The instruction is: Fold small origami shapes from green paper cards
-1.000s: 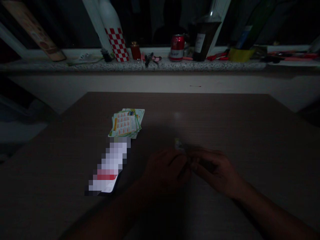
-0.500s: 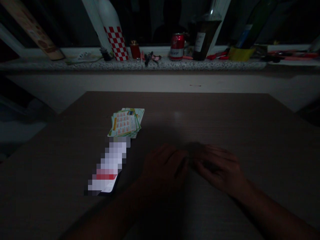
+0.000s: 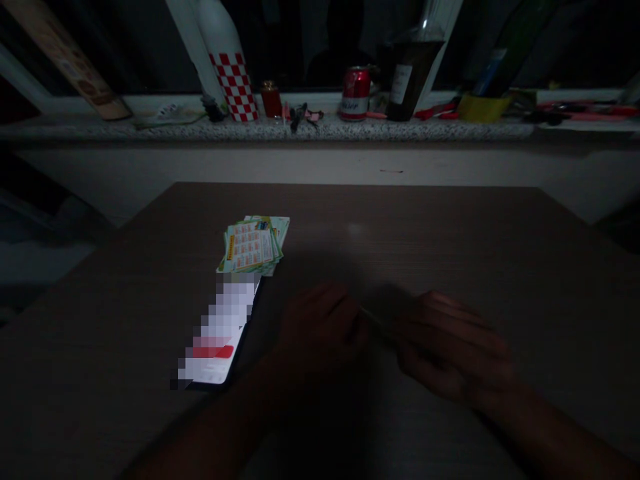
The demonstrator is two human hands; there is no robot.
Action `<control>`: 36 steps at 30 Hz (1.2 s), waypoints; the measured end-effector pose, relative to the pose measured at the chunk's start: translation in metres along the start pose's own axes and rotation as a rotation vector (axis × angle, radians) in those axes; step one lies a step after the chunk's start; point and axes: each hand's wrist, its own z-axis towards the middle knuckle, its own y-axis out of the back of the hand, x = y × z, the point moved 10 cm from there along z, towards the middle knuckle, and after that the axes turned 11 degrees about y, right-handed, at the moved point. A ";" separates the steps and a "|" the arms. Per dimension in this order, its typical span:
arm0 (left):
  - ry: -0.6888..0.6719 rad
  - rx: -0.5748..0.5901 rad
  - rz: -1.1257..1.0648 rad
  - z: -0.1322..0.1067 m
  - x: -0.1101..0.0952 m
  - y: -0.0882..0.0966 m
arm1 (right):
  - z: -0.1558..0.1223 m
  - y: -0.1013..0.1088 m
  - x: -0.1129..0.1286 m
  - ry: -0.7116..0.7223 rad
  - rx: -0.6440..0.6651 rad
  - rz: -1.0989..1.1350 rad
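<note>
The scene is very dark. My left hand (image 3: 323,330) rests on the brown table (image 3: 450,227) near its front middle, fingers curled around a small thin thing I cannot make out. My right hand (image 3: 453,350) is just to its right, smeared by motion, its fingertips near that same thing. A stack of green printed cards (image 3: 254,245) lies on the table to the left of my hands. In front of the stack lies a lit phone (image 3: 220,333).
A stone windowsill (image 3: 270,130) runs along the back, carrying a red-and-white checkered bottle (image 3: 233,80), a red can (image 3: 355,93), a dark wine bottle (image 3: 407,77), a small red jar (image 3: 271,100) and assorted clutter. A pale gap separates the table from the sill.
My right hand has shifted a little to the right and blurred with motion. The pale tip seen between my hands a second ago is no longer visible. The cards and phone have not moved.
</note>
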 end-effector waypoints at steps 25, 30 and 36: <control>0.052 0.092 0.022 0.001 0.010 -0.005 | -0.001 0.006 -0.012 -0.084 -0.038 0.026; 0.194 0.197 0.092 -0.001 0.031 -0.012 | -0.023 -0.007 -0.048 -0.355 0.027 0.096; 0.137 0.307 -0.016 -0.005 0.019 -0.024 | -0.047 -0.056 -0.076 -0.558 0.280 0.208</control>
